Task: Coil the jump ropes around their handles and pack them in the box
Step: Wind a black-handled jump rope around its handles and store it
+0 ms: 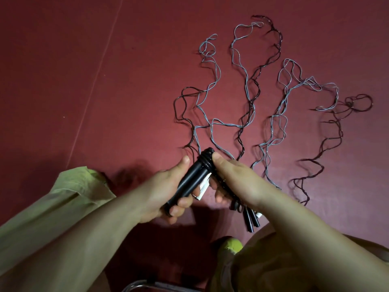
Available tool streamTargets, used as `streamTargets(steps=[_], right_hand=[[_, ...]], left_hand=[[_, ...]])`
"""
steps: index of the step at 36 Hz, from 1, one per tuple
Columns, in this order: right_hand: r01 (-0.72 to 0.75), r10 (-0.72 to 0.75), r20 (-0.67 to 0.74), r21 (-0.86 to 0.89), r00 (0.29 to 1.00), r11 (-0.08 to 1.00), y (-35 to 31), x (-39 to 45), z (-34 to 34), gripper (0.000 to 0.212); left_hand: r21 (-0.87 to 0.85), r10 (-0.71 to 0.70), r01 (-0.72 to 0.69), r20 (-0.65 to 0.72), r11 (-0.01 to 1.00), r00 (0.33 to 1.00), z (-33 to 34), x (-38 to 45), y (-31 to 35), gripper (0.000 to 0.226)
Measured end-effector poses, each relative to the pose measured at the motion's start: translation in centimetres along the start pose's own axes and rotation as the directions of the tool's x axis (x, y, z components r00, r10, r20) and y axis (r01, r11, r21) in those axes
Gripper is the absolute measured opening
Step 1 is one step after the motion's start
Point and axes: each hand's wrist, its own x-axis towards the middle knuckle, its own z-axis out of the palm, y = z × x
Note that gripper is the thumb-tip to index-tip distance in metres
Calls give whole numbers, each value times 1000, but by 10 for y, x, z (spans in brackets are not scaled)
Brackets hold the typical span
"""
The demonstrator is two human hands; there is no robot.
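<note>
Your left hand [168, 186] grips a pair of black handles [189, 180], with a few turns of dark rope [205, 158] coiled round their top end. Your right hand [233, 178] pinches that coil, fingers curled round it. Loose grey ropes [248, 95] and dark ropes [328, 140] trail across the red floor [84, 70]. More handles [251, 220] lie under your right wrist.

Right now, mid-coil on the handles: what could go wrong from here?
1. The ropes on the floor, grey and dark, cross each other, so pulling in the one being wound may drag or knot the others.
2. Only a few turns sit at the tip of the black handles in the left hand; they may slip off.
3. The right hand also covers spare handles, which may snag.
</note>
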Motion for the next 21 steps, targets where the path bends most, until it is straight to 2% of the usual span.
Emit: streamTargets(steps=[2,4,7,8,11,13,16,21], right_hand=[[-2,1,-21,-29,1000,1000,2,2,1,59],[2,-6,-49,-82,999,997,3,2,4,67],[-26,19,-87,-86,996,996,7,1,8,68],[-21,14,-105,-70,994,997,8,1,8,66],[18,-23,-169,-31,985,999,12,3,8,63],[33,-28,-155,31,987,999,14,5,7,68],[-27,37,-105,96,994,995,17,7,8,83],[-113,97,77,258,992,959,11,5,2,84]], left_hand=[[54,51,-49,-34,997,998,5,-1,4,66],[178,125,-100,-135,979,983,6,3,1,65],[501,295,-115,-297,858,908,4,9,1,67],[559,348,-118,-324,821,880,5,8,3,63],[667,422,-110,-327,737,846,8,6,9,53],[723,469,-107,-320,682,823,7,7,10,55],[789,492,-67,-311,610,813,7,10,10,55],[892,582,-3,-292,452,759,11,10,15,51]])
